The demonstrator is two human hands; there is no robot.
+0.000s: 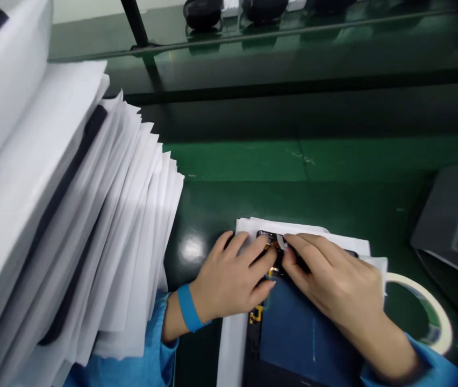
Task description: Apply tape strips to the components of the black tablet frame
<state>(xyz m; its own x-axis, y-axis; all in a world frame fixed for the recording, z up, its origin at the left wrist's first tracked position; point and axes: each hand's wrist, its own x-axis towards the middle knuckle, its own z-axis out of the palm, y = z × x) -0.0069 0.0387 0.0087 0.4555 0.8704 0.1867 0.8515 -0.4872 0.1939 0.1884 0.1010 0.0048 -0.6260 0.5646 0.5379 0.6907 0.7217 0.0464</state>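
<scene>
A dark, tablet-like display panel (pixel 305 333) with a blue back and orange flex cables lies on white sheets. My left hand (pixel 233 274), wearing a blue wristband (pixel 190 308), rests with fingers spread on the panel's top left end. Just to its right, my right hand (pixel 334 279) pinches a small whitish strip of tape (pixel 281 242) between thumb and forefinger, at the panel's top edge. The strip seems to touch the panel, though the fingers partly cover it. The panel's right side is hidden beneath my right hand and forearm.
At left stands a tall stack of white sheets (pixel 132 215) with dark flat pieces between them. A roll of cream tape (pixel 441 317) lies at right, below a grey box-like object (pixel 455 215). Dark rounded objects (pixel 202 13) sit on the shelf (pixel 253 40) behind the green table (pixel 213 204).
</scene>
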